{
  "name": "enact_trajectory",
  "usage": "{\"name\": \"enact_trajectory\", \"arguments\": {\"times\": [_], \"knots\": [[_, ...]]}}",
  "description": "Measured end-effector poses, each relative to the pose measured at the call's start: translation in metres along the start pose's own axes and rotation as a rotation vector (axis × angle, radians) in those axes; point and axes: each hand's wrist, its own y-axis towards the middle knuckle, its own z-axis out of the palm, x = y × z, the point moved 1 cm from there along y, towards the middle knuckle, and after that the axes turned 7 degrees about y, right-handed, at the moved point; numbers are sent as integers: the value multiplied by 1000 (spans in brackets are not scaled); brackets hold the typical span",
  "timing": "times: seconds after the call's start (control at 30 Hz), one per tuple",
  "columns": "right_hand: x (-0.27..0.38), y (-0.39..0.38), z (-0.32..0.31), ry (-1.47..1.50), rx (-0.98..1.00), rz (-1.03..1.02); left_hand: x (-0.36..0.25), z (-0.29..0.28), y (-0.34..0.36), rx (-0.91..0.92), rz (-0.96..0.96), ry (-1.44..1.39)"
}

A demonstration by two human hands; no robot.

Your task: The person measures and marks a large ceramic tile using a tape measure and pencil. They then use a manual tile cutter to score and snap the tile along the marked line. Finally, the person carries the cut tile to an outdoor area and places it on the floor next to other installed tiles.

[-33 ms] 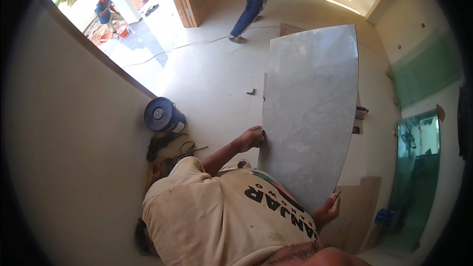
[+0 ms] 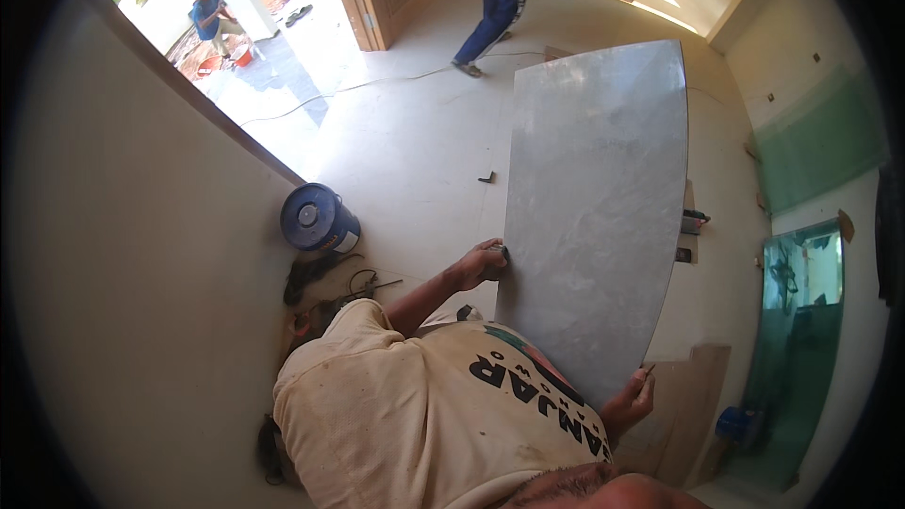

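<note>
A large grey slab or panel (image 2: 596, 198) with a mottled surface stretches away from my body, its near end against my shirt. At its left edge, my left hand (image 2: 479, 266) is closed in a fist around a small dark thing (image 2: 502, 254); most of that is hidden by the fingers. My right hand (image 2: 633, 402) is by the panel's near right edge. Pinched between its thumb and fingers is a thin pencil-like stick (image 2: 649, 369), pointing up past the fingertips.
A lidded blue bucket (image 2: 320, 217) stands by the left wall, near cables and tools. Green glass sheets (image 2: 801, 339) lean at the right. Brown boards (image 2: 693, 396) lie beside my right hand. One person (image 2: 492, 9) stands at the back; another (image 2: 215, 19) squats outside. A black angled piece (image 2: 486, 177) lies on the floor.
The view has shifted slightly. The panel now covers a thin strip that showed beside its left edge. Both hands keep nearly the same place and grip.
</note>
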Motion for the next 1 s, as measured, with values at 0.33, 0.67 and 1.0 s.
{"name": "enact_trajectory", "arguments": {"times": [0.33,0.67,1.0], "knots": [[64,108,165,278,338,-175,-72,-105,-37,-294,274,-69],[148,220,371,311,717,-374,-192,-197,-30,-586,418,-107],[282,288,601,429,986,-362,-298,-306,-10,-818,575,-278]]}}
